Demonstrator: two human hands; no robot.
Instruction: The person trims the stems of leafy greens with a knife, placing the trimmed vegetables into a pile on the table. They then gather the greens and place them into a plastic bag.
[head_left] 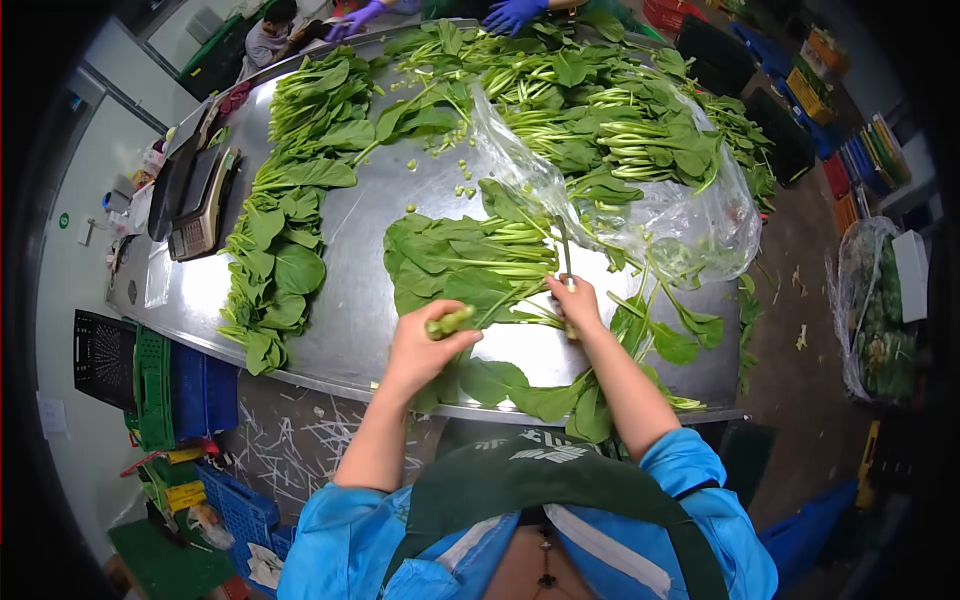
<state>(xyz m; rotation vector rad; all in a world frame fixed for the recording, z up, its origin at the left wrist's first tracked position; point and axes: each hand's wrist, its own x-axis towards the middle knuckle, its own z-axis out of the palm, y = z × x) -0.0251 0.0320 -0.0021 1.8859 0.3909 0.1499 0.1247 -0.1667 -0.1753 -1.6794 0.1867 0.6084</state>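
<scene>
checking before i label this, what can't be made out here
In the head view:
- Knife handle: partly covered by the right hand
- Stems: partly hidden by the left hand
- Scale reading: too small
- Blue glove's wearer: mostly cut off by the top edge

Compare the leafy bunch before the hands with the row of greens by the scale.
The leafy bunch is compact; the row of greens is long and narrow. The bunch shows many pale stems pointing right; the row shows mostly leaves. The bunch lies by the left hand, the row beside the scale. Both are green, on the metal table.
</scene>
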